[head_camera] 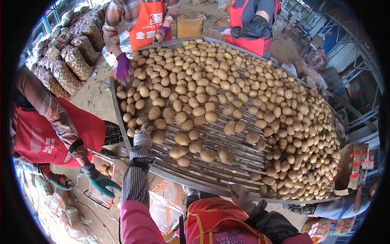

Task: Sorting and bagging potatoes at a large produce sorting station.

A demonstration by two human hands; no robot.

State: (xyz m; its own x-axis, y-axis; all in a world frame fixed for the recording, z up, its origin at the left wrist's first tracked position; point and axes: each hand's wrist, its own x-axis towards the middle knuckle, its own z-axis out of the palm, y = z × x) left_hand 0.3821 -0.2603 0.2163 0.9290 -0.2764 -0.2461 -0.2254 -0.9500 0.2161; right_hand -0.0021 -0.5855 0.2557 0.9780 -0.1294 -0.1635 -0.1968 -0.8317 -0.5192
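Note:
A sorting table with metal bars [201, 180] lies before me, covered with many potatoes [213, 73], piled thickest at the right. My left hand [142, 136], in a whitish glove, reaches over the table's left part and touches potatoes near its edge; whether its fingers are closed around one is not visible. My right hand [242, 196], in a pale glove, is at the near rim beside my red apron [210, 210], and its fingers are partly hidden. Fewer potatoes lie on the bars between my hands.
Co-workers stand around: one with a purple glove [123, 68] at the far left, one in a pink apron [248, 39], one at left with a teal glove [103, 183]. Filled net sacks [77, 61] are stacked at left. A cardboard box [347, 170] is at right, a woven sack [167, 207] below.

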